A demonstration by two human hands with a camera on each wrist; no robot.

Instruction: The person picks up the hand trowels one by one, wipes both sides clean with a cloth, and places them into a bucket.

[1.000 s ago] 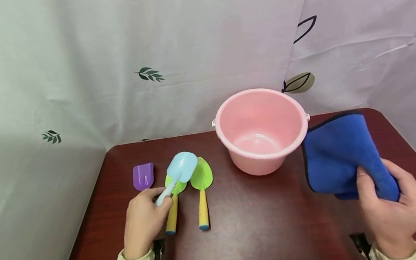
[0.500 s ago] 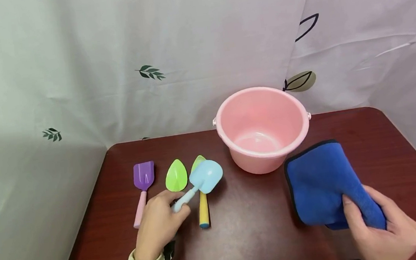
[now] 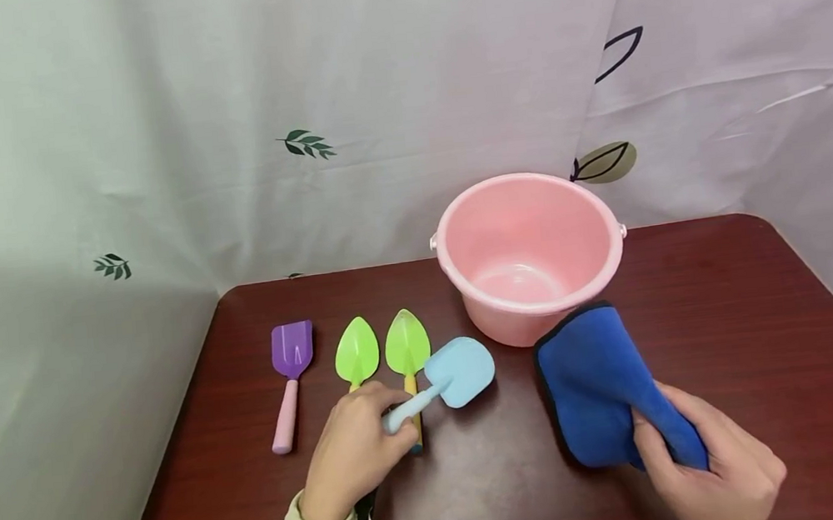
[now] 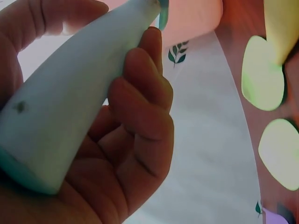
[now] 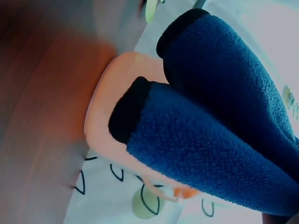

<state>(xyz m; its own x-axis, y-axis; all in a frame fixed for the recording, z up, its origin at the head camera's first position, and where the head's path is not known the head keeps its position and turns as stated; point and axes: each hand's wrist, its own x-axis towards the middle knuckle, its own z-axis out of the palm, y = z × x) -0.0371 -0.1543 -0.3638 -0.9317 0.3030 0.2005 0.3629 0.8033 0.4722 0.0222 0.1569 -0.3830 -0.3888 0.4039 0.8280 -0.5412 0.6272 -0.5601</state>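
Head view: light-blue shovel partly hides one green trowel, pink bucket nearby.

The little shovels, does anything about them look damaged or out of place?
The light blue shovel, held in the left hand, shows a small dark spot on its pale handle; stain or hole, I can't tell. The purple shovel and two green shovels show no damage.

No text, label, brand, number or sign can be read
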